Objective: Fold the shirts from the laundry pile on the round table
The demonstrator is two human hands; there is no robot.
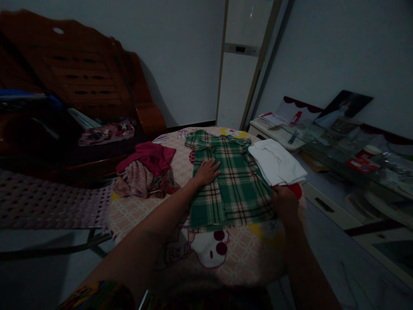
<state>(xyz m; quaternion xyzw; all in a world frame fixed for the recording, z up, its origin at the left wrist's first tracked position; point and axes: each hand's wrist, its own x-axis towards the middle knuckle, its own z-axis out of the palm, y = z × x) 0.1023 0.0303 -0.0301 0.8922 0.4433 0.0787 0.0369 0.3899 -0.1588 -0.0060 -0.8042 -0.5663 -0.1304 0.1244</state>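
Observation:
A green plaid shirt (234, 181) lies spread flat on a round table with a patterned pink cloth (142, 211). My left hand (206, 171) rests flat on the shirt's left edge, fingers spread. My right hand (285, 203) is at the shirt's lower right edge, fingers curled on the fabric there. A folded white garment (277, 162) lies just right of the shirt, touching it. A heap of pink and red clothes (146, 170) sits on the table's left side.
A dark wooden bench (80, 86) with clothes and items stands at the left. A woven chair seat (48, 198) is near the table's left. A low glass-topped cabinet (338, 146) with papers and clutter runs along the right wall. The room is dim.

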